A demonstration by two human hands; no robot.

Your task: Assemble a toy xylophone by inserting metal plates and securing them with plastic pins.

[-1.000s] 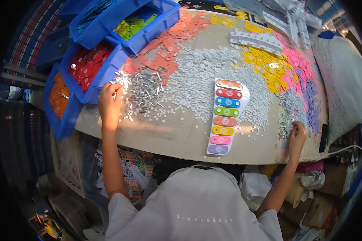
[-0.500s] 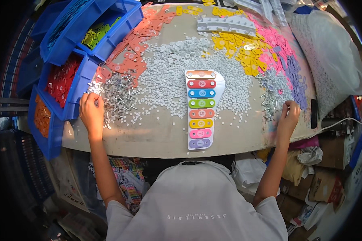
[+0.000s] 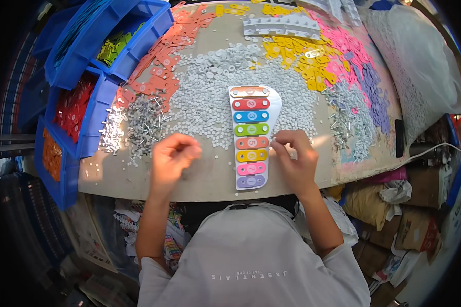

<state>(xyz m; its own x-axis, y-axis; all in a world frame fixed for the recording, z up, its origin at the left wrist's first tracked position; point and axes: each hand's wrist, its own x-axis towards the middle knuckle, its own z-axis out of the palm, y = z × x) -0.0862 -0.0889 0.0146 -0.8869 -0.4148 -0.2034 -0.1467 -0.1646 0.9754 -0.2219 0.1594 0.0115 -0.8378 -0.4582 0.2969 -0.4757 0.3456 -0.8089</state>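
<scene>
A toy xylophone [image 3: 251,129] lies upright before me on the table, its row of coloured bars on a white base. White round caps sit on the ends of the upper bars; the lower bars show dark holes. My left hand [image 3: 174,159] hovers left of the xylophone, thumb and fingertips drawn together. On the other side, my right hand [image 3: 298,159] has its fingers bent in a pinch beside the right end of the salmon bar [image 3: 252,143]. Whatever either pinch holds is too small to make out.
Loose white caps [image 3: 200,97] spread across the middle. Metal pins [image 3: 144,120] and white pegs [image 3: 112,130] lie left; more pins [image 3: 351,123] lie right. Blue bins [image 3: 95,115] line the left edge. Coloured bars [image 3: 312,64] are heaped behind; a plastic bag [image 3: 420,66] stands right.
Both hands have come inward from the small-part piles at the sides to beside the xylophone. The whole view has shifted slightly.
</scene>
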